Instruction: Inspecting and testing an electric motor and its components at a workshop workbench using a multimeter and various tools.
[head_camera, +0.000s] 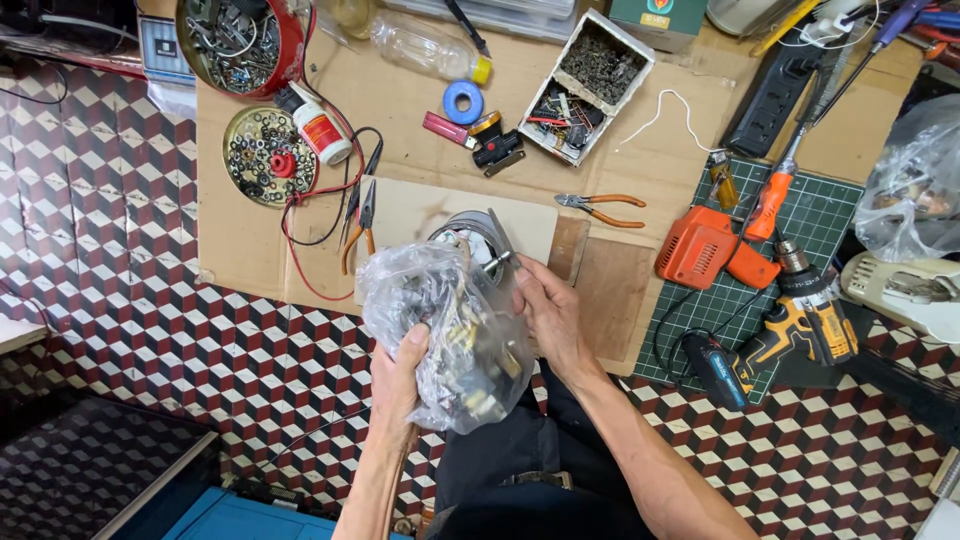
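Left hand (398, 372) clenched on a crinkled clear plastic bag (445, 330) of small metal parts, held just in front of a cylindrical metal motor housing (470, 232). Right hand (548, 315) pinches the bag's upper edge. Orange-handled pliers (600, 208) lie right of the housing on flat cardboard (400, 110).

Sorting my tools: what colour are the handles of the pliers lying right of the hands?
Orange, seen in the head view: pliers on cardboard.

Bag contents: clear plastic bag (450, 330), centre frame, small parts inside too jumbled to identify.
Motor: grey cylinder (470, 235) mostly hidden behind bag.
Red tin (243, 45): cut off, top edge.
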